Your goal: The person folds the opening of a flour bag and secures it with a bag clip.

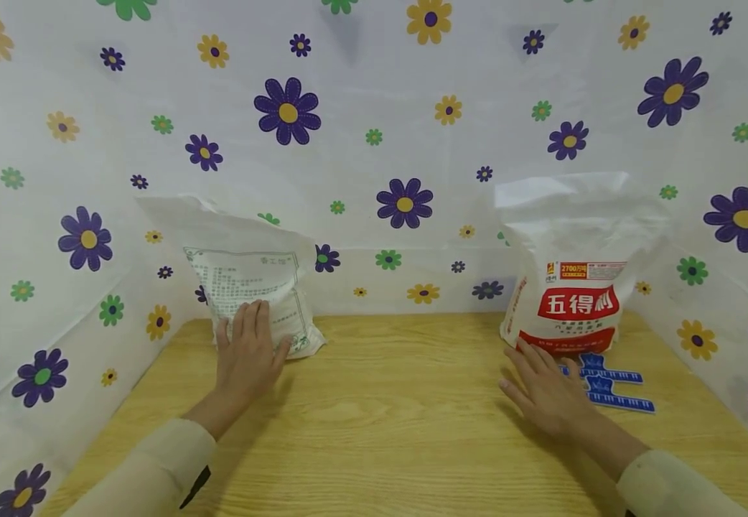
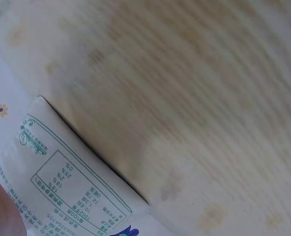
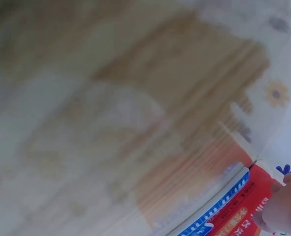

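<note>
My left hand (image 1: 248,352) lies with straight fingers flat against the lower front of the white bag (image 1: 251,287) on the left. It presses on the bag and clasps nothing. This bag stands at the back left of the wooden table (image 1: 380,416), leaning toward the flowered backdrop (image 1: 348,143). Its front carries a panel of green print. In the left wrist view, the same bag (image 2: 61,182) shows its bottom corner resting on the table (image 2: 194,98), with a green-framed text box visible; only a sliver of my hand shows at the lower left edge there.

The middle of the table lies between the two bags, which stand well apart.

My right hand (image 1: 545,388) is spread, fingers extended and relaxed, holding nothing. Its fingertips are at the base of the second white bag (image 1: 574,287), which stands upright at the back right of the table and bears a red label with white characters. From the head view I cannot tell whether the fingertips touch it. In the right wrist view, the picture is blurred; a finger (image 3: 283,206) lies against the red and blue printed edge of this bag (image 3: 234,211).

Just to the right of my right hand, two blue clips (image 1: 606,384) lie flat on the table, near the base of the right bag.
</note>
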The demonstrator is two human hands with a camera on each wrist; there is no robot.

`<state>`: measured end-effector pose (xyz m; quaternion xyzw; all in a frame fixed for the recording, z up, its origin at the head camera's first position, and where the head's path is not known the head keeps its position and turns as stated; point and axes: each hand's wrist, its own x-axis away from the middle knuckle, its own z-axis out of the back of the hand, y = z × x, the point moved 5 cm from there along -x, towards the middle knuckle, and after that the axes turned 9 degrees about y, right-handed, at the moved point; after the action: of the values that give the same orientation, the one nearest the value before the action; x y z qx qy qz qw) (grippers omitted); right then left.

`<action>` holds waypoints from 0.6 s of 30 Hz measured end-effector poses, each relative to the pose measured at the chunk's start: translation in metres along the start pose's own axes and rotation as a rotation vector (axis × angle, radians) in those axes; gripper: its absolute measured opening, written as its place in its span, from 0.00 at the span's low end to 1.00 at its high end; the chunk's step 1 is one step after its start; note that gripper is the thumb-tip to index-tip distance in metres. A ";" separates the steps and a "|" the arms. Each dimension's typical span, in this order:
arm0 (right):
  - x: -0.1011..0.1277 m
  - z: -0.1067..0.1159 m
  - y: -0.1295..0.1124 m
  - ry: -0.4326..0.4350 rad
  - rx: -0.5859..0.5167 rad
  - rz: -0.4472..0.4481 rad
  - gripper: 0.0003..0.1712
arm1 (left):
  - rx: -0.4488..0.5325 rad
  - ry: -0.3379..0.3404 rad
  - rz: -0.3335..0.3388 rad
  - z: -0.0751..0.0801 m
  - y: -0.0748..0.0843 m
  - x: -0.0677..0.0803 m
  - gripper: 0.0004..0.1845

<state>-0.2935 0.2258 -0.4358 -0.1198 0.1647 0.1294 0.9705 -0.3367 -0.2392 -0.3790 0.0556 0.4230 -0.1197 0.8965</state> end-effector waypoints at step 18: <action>-0.010 -0.001 -0.008 -0.005 -0.072 -0.044 0.39 | -0.066 0.001 0.010 -0.004 -0.005 -0.018 0.25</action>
<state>-0.3009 0.2155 -0.4319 -0.1576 0.1547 0.1143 0.9686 -0.3518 -0.2405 -0.3677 0.0282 0.4269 -0.1013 0.8982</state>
